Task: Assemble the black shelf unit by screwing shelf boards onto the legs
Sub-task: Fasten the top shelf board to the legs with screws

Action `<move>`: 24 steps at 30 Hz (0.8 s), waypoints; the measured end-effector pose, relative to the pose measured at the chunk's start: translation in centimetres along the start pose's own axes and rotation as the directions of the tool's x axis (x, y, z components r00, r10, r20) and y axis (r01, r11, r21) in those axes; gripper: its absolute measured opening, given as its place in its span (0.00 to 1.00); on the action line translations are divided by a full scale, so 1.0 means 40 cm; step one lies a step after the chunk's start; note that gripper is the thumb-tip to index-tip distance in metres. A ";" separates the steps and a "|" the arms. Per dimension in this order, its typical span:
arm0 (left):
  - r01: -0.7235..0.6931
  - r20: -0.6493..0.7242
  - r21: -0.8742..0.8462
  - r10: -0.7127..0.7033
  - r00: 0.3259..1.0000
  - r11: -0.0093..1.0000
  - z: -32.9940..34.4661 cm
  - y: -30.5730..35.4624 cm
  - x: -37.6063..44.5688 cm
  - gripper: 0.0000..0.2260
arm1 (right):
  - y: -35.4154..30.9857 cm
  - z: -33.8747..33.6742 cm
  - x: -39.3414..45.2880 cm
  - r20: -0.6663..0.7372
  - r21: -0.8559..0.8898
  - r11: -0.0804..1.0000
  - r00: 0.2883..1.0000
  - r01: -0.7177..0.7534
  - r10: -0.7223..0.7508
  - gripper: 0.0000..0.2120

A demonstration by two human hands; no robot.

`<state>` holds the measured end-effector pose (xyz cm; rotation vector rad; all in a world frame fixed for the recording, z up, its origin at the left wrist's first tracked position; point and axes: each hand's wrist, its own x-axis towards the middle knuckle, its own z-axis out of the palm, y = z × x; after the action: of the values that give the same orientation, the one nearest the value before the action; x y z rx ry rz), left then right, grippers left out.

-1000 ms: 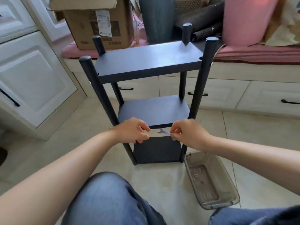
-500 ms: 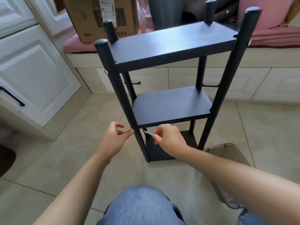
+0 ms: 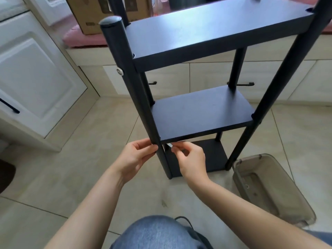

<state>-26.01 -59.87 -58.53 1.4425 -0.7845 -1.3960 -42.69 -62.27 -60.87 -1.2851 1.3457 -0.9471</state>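
Pinching wrench (image 3: pixel 169 145), mostly hidden, right hand (image 3: pixel 191 159); left hand (image 3: pixel 136 155) fingertips on front leg (image 3: pixel 142 112), grip unclear.

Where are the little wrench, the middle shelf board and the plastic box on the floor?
wrench (image 3: pixel 169 145), head view, silver tip showing beyond the right hand's fingers
middle shelf board (image 3: pixel 201 112), head view, top surface
plastic box (image 3: pixel 280 193), head view, clear side wall

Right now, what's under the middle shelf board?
Under the middle shelf board: the bottom board and the right hand pinching a small wrench. The wrench's head is hidden behind the front-left leg.
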 end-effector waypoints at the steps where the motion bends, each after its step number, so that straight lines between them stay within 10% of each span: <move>1: 0.005 0.018 -0.007 -0.005 1.000 1.000 0.004 -0.004 -0.005 0.15 | 0.010 -0.002 -0.009 -0.011 0.032 0.999 1.000 -0.014 0.015 0.06; 7: -0.011 0.085 -0.016 0.013 0.996 1.000 0.039 -0.033 -0.017 0.42 | 0.046 -0.010 -0.041 -0.168 -0.035 0.999 0.985 0.030 -0.036 0.11; 17: -0.099 0.062 0.014 0.098 0.993 0.995 0.051 -0.034 -0.027 0.41 | 0.038 -0.027 -0.053 -0.181 -0.342 0.925 0.954 0.168 -0.240 0.07; 24: -0.077 0.088 0.009 0.076 0.993 0.997 0.041 -0.023 -0.020 0.44 | 0.057 0.038 -0.051 -0.150 0.050 0.996 0.986 -0.071 0.078 0.07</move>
<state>-27.89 -59.15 -58.91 1.3539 -0.8961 -1.4058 -41.81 -59.84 -63.07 -1.1399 1.4709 -1.0338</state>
